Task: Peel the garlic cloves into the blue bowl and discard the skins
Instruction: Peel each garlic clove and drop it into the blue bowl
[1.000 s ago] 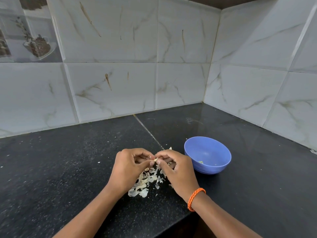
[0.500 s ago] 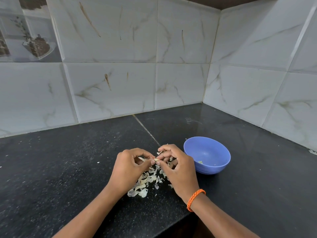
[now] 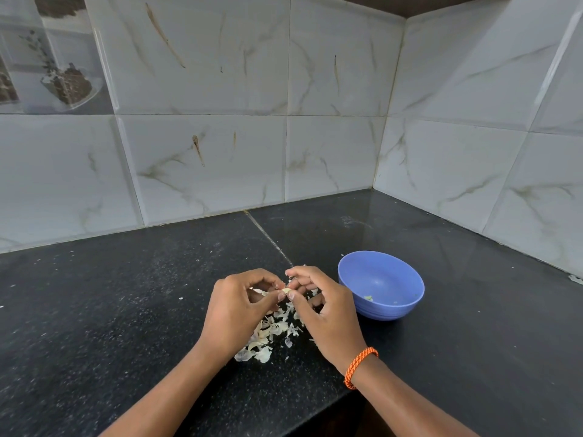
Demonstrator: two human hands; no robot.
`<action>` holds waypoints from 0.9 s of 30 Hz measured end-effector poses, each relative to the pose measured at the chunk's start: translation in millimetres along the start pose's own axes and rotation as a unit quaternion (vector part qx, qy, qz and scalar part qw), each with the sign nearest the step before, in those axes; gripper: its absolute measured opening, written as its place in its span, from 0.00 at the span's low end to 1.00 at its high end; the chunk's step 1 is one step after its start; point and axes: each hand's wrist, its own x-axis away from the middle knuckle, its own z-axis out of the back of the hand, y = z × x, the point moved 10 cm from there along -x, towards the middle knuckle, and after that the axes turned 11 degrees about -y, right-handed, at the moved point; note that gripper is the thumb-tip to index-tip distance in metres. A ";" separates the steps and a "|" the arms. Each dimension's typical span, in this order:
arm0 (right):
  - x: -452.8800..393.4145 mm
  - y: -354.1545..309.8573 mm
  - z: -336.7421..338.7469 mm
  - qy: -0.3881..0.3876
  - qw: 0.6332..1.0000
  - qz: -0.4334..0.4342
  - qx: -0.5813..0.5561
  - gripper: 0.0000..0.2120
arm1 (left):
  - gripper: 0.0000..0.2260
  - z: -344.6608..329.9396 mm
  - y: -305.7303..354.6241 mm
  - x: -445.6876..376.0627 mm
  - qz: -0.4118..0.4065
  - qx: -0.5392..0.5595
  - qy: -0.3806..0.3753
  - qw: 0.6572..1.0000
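A small pale garlic clove (image 3: 286, 291) is pinched between the fingertips of my left hand (image 3: 239, 313) and my right hand (image 3: 325, 313), just above the black counter. Below and between the hands lies a pile of papery garlic skins (image 3: 268, 337). The blue bowl (image 3: 407, 279) stands on the counter right of my right hand, close to it, with a few small pale bits at its bottom. My right wrist wears an orange band.
The black stone counter (image 3: 126, 310) runs into a tiled corner behind and to the right. Its front edge drops away near my right forearm. Small white flecks are scattered on the counter to the left.
Both hands stay over the skin pile with small finger shifts. My right fingers have lifted and spread a little around the clove. The bowl has not moved.
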 end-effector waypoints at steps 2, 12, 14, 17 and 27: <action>0.0 1.4 0.6 0.003 1.000 -0.005 -0.008 0.13 | 0.04 0.0 1.4 0.4 -0.003 -0.004 0.000 1.000; 0.4 1.0 9.7 0.031 0.998 -0.013 -0.047 0.13 | 0.04 -5.7 -7.6 -4.1 0.021 0.052 -0.023 0.998; 0.6 0.7 10.5 0.034 0.998 -0.012 -0.049 0.13 | 0.05 -6.1 -8.0 -4.2 0.023 0.052 -0.027 0.998; 1.5 -3.2 11.1 0.039 0.998 -0.006 -0.045 0.13 | 0.06 -4.3 -9.5 -4.0 0.033 0.042 -0.019 0.998; 3.3 -11.0 7.5 0.031 0.999 0.024 -0.018 0.15 | 0.06 0.2 -8.2 -1.5 0.034 -0.020 0.017 0.999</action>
